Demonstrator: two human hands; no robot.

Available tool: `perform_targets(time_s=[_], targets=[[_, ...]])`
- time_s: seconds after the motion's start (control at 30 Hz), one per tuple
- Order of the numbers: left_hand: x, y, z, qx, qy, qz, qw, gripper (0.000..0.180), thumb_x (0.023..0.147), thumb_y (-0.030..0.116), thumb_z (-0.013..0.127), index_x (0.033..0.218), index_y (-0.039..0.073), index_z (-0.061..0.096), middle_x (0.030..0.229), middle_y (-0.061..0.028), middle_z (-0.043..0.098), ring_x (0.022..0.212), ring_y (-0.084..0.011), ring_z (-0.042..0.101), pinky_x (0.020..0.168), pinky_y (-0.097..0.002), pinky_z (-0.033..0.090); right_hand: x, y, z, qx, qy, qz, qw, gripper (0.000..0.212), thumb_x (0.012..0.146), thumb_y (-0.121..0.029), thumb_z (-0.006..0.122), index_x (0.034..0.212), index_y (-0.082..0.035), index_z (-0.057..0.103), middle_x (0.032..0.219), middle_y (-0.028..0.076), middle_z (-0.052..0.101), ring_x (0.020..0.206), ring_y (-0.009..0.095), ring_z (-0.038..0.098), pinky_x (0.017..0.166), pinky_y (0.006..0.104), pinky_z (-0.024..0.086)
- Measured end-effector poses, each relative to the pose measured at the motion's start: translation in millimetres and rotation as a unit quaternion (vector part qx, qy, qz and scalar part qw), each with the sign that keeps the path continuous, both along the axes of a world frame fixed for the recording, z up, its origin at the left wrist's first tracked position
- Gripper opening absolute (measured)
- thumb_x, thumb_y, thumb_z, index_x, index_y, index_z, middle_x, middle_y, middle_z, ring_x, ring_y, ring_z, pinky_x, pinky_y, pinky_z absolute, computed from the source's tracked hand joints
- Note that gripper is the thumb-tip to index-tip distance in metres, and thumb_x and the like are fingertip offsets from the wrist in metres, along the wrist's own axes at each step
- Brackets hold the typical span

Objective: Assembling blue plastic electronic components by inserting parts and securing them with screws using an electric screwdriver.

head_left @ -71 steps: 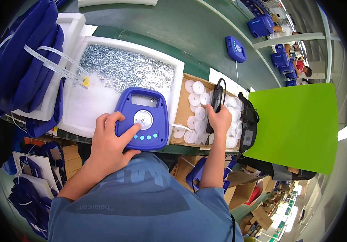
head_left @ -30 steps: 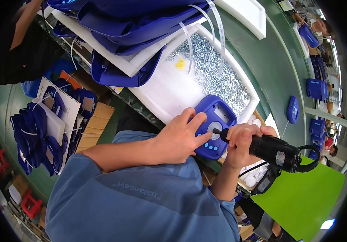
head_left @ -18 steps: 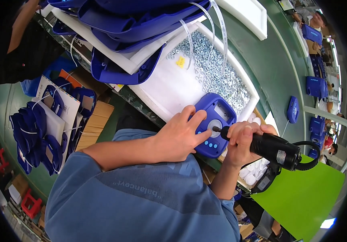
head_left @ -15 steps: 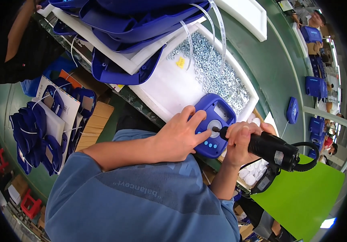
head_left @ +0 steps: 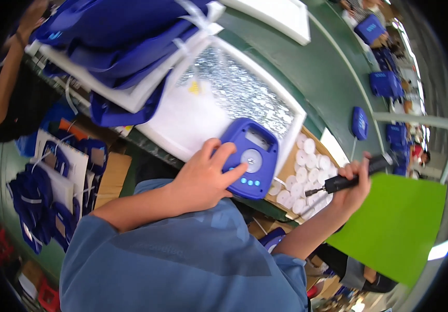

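Note:
A blue plastic housing (head_left: pixel 269 165) lies face up over the near corner of the white tray, with a rectangular window, light-blue buttons and a round white disc (head_left: pixel 251 160) in its middle. My left hand (head_left: pixel 209 171) grips its left side, fingers spread over the edge near the disc. Off to the right, my right hand (head_left: pixel 354 187) is wrapped round a black electric screwdriver (head_left: pixel 340 183). The bit points left, apart from the housing and above a box of white discs (head_left: pixel 307 169).
Small metal rings or nuts (head_left: pixel 245 93) fill the far part of the white tray (head_left: pixel 294 130). Stacked blue housings (head_left: pixel 114 47) stand at the upper left, more in a carton (head_left: pixel 107 179) below. A green sheet (head_left: pixel 390 223) lies right; another person's arm (head_left: pixel 8 86) shows far left.
The screwdriver in my right hand has lifted off the disc and swung right, away from the housing. My left hand stays on the housing. The whole view has shifted and blurred.

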State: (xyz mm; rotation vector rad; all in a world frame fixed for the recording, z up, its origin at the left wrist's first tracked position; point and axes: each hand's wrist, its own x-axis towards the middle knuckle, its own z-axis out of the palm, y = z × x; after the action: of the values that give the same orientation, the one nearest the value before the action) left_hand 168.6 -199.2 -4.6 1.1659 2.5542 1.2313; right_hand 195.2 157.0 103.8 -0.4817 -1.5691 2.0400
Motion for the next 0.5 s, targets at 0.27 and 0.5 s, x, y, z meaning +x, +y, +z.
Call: perform_targets(time_s=[0.27, 0.5], targets=[[0.5, -6.0, 1.7, -0.006, 0.032, 0.004, 0.999, 0.077, 0.061, 0.023, 0.097, 0.135, 0.016, 0.073, 0.142, -0.0173, 0.054, 0.13, -0.0438, 0.049, 0.105, -0.0508, 0.051, 29.5, 101.4, -95.5, 0.39, -0.465, -0.104, 0.788, 0.041, 0.093, -0.029, 0.082, 0.119, 0.002, 0.073, 0.086, 0.017, 0.076, 0.072, 0.025, 0.078, 0.061, 0.0377, 0.062], [-1.0, -10.0, -7.6, 0.01, 0.144, -0.002, 0.99, 0.066, 0.059, 0.017, 0.095, 0.122, 0.011, 0.078, 0.143, -0.0218, 0.062, 0.128, -0.046, 0.059, 0.101, -0.0505, 0.056, 41.1, 84.2, -107.0, 0.587, -0.511, -0.141, 0.612, 0.053, 0.084, -0.047, 0.083, 0.114, -0.003, 0.078, 0.098, 0.023, 0.079, 0.097, 0.046, 0.075, 0.088, 0.0543, 0.057]])
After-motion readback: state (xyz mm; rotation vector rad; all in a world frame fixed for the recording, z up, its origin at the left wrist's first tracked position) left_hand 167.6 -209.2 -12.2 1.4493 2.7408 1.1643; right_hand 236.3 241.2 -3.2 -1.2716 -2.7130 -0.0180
